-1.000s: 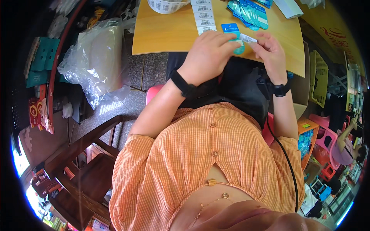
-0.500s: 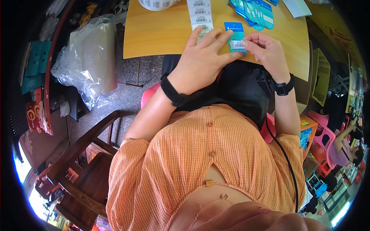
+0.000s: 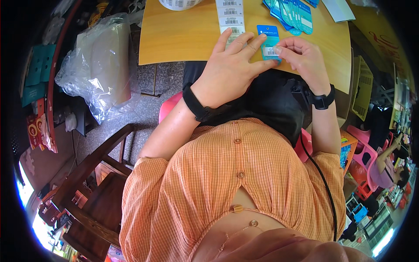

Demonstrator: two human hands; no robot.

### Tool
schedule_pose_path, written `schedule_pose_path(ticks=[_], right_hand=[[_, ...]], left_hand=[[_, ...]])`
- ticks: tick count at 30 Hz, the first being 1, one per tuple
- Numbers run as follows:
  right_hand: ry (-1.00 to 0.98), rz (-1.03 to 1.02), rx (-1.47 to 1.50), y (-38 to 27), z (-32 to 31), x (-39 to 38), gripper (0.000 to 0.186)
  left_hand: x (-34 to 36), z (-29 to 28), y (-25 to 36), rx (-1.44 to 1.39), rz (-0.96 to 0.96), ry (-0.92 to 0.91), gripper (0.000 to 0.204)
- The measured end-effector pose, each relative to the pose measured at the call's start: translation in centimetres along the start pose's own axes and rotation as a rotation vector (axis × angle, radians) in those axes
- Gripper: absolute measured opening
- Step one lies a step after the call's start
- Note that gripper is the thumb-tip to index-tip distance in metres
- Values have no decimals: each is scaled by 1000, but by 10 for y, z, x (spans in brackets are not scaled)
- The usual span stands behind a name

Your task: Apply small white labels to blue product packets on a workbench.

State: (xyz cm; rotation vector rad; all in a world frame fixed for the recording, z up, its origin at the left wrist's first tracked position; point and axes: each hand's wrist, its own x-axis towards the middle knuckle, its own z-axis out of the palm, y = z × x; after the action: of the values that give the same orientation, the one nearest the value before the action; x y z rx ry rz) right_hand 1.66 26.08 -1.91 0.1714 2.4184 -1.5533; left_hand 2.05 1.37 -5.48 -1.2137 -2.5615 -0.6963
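My left hand (image 3: 227, 74) lies spread at the table's front edge, fingertips on the strip of barcode labels and beside the upright-lying blue and teal card (image 3: 267, 32), its thumb at the card's lower edge. My right hand (image 3: 305, 61) has thumb and forefinger closed on a small white barcode label (image 3: 269, 51) on the card's lower part. The label strip (image 3: 230, 13) runs up the table from under my left fingers. A fanned pile of similar cards (image 3: 292, 17) lies above my right hand.
The wooden table (image 3: 170, 48) holds a label roll (image 3: 176, 3) and folded white paper (image 3: 338, 11). A plastic-wrapped bundle (image 3: 102, 61) and wooden chair (image 3: 94, 192) are at left. At right are a yellow crate (image 3: 362, 87), pink chairs (image 3: 366, 153) and another person (image 3: 388, 168).
My left hand has spread its fingers and shifted left onto the strip. The label in my right hand has come down onto the card, which sits slightly further right in the picture.
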Motion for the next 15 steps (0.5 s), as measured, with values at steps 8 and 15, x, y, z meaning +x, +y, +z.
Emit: schedule_pose_path(ticks=[8,15], right_hand=[[54,-48,-109,3,5,-1,22],[78,-183,-185,9,12,1,16]], left_hand=[[0,-1,0,-11,-7,-7,41],[2,-1,0,-74,-35,-10,48]])
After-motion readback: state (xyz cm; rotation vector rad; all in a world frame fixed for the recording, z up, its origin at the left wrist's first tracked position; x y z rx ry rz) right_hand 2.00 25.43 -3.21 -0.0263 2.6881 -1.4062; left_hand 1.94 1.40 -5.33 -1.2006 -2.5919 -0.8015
